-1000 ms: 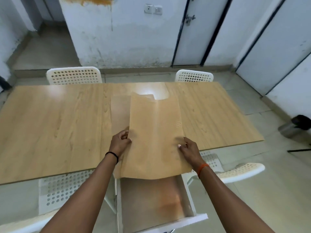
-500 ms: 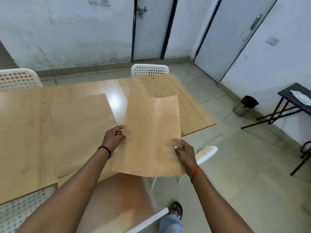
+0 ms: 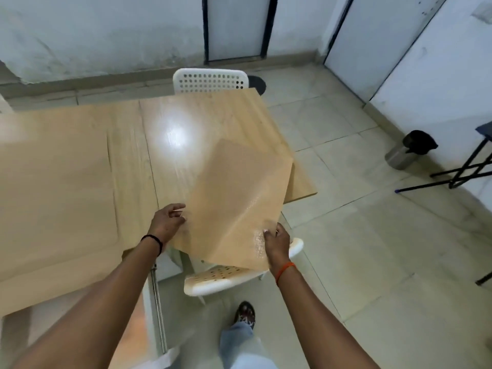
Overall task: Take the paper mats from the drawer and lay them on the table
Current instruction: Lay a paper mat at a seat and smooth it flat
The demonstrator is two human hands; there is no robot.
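Note:
I hold a tan paper mat (image 3: 237, 206) tilted over the right end of the wooden table (image 3: 207, 115). My right hand (image 3: 277, 246) pinches its near right corner. Fingertips of my left hand (image 3: 167, 222) grip its left edge. The mat's near part hangs past the table edge, above a white chair (image 3: 239, 279). Another paper mat (image 3: 53, 198) lies flat on the table to the left. The white drawer (image 3: 155, 310) stands pulled out under the table at bottom left.
A second white perforated chair (image 3: 210, 81) stands at the table's far side. A steel bin with a black liner (image 3: 407, 153) and a black metal stand (image 3: 463, 171) are on the tiled floor to the right. My foot (image 3: 245, 315) is beside the near chair.
I have turned and stepped right along the table. The mat has swung with both hands from above the drawer toward the table's right end and now tilts lower over it.

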